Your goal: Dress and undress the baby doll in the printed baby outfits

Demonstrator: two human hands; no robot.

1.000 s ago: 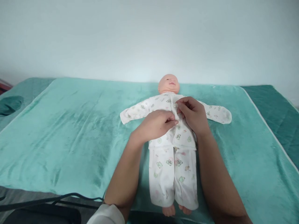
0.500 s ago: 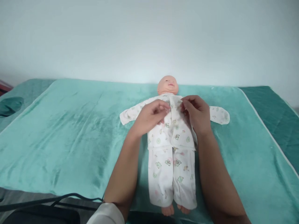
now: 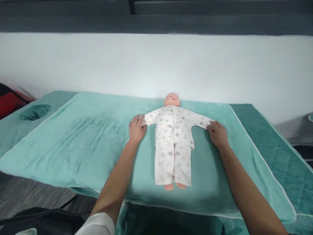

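Note:
A baby doll [image 3: 171, 99] lies on its back, face up, arms stretched out to both sides. It wears a white long-sleeved top [image 3: 174, 125] with small printed figures, shut down the front, and matching trousers [image 3: 173, 164]; its bare feet [image 3: 174, 186] stick out below. My left hand [image 3: 137, 129] is closed over the end of the sleeve on the left and hides the cuff. At the other sleeve's end, my right hand [image 3: 218, 134] has its fingers and thumb on the fabric, covering that cuff too.
A light green plush blanket [image 3: 80, 140] covers a darker green massage bed [image 3: 276, 147] with a face hole [image 3: 35, 112] at the left end. Behind runs a white wall [image 3: 156, 65]. A red and black item [image 3: 11, 101] lies far left; a black bag-like object [image 3: 41, 218] sits lower left.
Both hands have left the front of the top and moved outward to the sleeve ends. The camera view has tilted up and back, so more wall shows and the doll looks smaller.

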